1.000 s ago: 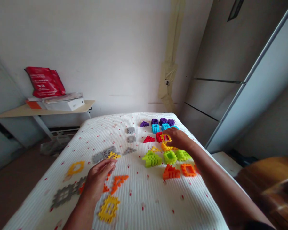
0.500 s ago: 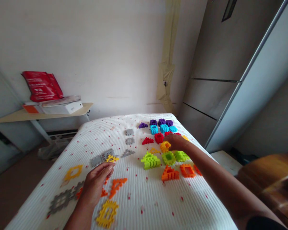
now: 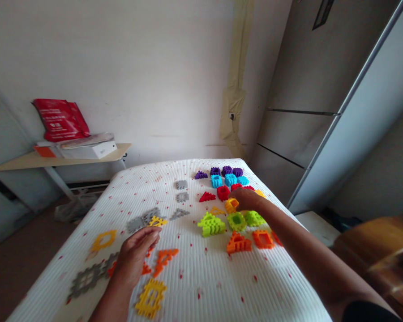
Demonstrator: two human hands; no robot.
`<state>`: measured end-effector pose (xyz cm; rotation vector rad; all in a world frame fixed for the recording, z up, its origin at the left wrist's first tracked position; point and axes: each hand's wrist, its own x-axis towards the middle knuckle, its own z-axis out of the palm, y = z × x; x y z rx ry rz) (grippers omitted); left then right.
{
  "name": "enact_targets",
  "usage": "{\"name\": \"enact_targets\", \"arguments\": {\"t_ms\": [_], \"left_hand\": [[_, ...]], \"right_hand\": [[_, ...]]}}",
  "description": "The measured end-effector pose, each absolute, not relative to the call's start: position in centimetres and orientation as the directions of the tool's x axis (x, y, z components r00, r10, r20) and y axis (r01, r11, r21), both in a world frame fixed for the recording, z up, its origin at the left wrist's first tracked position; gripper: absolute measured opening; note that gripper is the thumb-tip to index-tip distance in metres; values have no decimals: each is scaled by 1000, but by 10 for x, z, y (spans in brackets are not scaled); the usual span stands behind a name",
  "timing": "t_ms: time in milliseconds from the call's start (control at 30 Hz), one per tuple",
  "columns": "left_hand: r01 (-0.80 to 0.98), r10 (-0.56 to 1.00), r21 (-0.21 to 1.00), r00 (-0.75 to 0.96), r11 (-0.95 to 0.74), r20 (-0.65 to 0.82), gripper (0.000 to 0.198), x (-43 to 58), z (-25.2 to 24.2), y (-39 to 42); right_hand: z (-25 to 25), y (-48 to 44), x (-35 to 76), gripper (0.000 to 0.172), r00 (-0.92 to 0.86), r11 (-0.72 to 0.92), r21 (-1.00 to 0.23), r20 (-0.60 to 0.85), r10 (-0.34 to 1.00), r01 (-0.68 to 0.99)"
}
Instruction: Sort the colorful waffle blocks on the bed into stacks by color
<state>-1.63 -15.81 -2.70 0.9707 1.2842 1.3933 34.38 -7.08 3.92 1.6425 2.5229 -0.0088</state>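
Note:
My right hand (image 3: 244, 198) reaches across the coloured rows. Its fingers curl down at a yellow building block (image 3: 231, 205), touching its top and right side; the fingertips are partly hidden. My left hand (image 3: 138, 250) is closed above the near left part of the bed, thumb against fingers, and what it may hold is hidden. Around it lie a small yellow piece (image 3: 157, 221), an orange triangular piece (image 3: 165, 260) and a yellow window-shaped panel (image 3: 151, 298). Green blocks (image 3: 211, 224) and an orange block (image 3: 238, 243) stand nearer me than the right hand.
Red (image 3: 223, 192), light blue (image 3: 216, 180) and purple blocks (image 3: 215, 171) line up farther back. Grey panels (image 3: 87, 279) and a yellow frame piece (image 3: 103, 240) lie at left on the white quilted cover (image 3: 218, 286). A wardrobe (image 3: 319, 98) stands at right, a side table (image 3: 16, 164) at left.
The view has shifted very slightly. Both hands keep their places, and none of the blocks has visibly moved.

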Motion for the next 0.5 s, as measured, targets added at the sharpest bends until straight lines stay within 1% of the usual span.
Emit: {"name": "enact_targets", "arguments": {"t_ms": [167,267,333,400,467,500], "left_hand": [[-133,976,991,-219,-5,-24,36,-17,-26,-159],[-112,959,992,-282,-54,21,32,-22,-23,-159],[-14,932,997,-357,-75,65,30,-28,-22,-158],[135,898,987,-418,-86,135,28,-35,-22,-155],[331,879,941,-427,-69,214,26,-41,-23,-151],[439,882,898,-408,-37,236,25,-42,-23,-149]], "right_hand": [[38,-70,342,55,-400,410,51,-147,905,911],[39,-69,343,55,-417,425,23,-151,896,905],[41,-68,347,56,-421,421,-32,-145,896,907],[45,-67,353,54,-420,408,-112,-134,897,906],[49,-66,359,52,-417,397,-165,-112,902,903],[51,-66,362,52,-411,391,-181,-94,907,903]]}}
